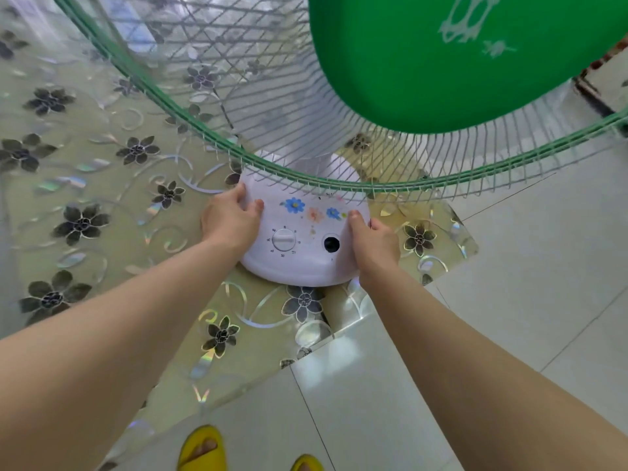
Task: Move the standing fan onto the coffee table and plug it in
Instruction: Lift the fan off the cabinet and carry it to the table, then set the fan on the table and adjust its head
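Both forearms fill the lower frame, reaching down to the fan base (302, 246). Left hand (232, 220) clamps the base's left edge, thumb on top, other fingers wrapped under and out of sight. Right hand (375, 246) holds the right edge the same way, fingertips hidden behind the rim. Base sits on the coffee table (102, 185), near its corner, on the flower-print cover. Dial (284, 239) and a dark round hole (331, 244) face the camera; dial numbers too small to read. Wire guard (272, 107) and green hub (441, 62) are cut off at the top edge; stem mostly hidden behind the guard. No cord or plug visible. Yellow slippers (202, 448) on floor tiles (509, 300), cropped at the bottom.
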